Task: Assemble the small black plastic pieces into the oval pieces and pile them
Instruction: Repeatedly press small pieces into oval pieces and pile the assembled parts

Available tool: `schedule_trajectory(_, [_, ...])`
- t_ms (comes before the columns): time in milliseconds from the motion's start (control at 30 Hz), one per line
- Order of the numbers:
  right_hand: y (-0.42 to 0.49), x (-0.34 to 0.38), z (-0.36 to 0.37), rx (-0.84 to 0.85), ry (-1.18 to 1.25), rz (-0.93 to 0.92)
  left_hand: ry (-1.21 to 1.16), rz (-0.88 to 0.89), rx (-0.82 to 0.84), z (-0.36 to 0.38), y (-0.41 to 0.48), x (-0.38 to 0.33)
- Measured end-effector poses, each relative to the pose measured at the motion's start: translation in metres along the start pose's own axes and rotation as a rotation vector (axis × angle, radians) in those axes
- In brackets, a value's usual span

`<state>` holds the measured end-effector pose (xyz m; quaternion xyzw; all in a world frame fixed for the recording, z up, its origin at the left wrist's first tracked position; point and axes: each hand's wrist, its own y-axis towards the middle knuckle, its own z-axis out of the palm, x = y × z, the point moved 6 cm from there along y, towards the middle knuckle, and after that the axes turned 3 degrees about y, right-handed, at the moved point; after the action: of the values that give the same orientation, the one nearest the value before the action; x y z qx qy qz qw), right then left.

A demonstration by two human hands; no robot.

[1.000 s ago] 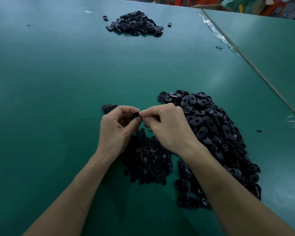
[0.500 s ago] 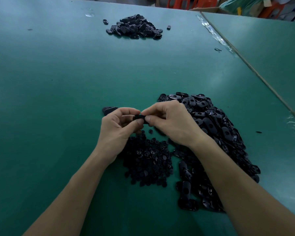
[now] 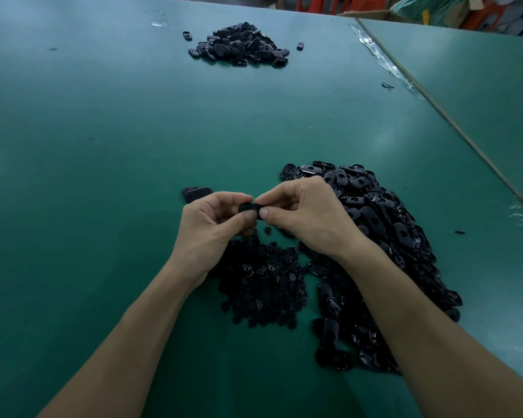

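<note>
Left hand (image 3: 207, 224), right hand (image 3: 302, 211) both pinch black oval plastic piece (image 3: 249, 209) above green table (image 3: 103, 146). Likely light, stiff, slick; you grip edges, press small insert centrally.

oval piece (image 3: 248, 208) more exposed, right hand (image 3: 308, 218) turned slightly

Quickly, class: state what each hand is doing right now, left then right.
Left hand: closed, pinching a black piece.
Right hand: closed, pinching the same black piece from the other side.
</note>
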<state>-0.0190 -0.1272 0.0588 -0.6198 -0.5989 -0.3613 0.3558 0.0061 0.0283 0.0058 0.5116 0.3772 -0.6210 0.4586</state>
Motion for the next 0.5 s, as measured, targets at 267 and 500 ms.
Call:
schedule_trajectory(267, [-0.005, 0.009, 0.002, -0.091, -0.119, -0.052, 0.075, 0.037, -0.054, -0.003, -0.001, -0.001])
schedule_trajectory(500, [-0.004, 0.011, 0.002, -0.044, -0.124, -0.054, 0.073, 0.048, -0.120, -0.006, -0.001, -0.005])
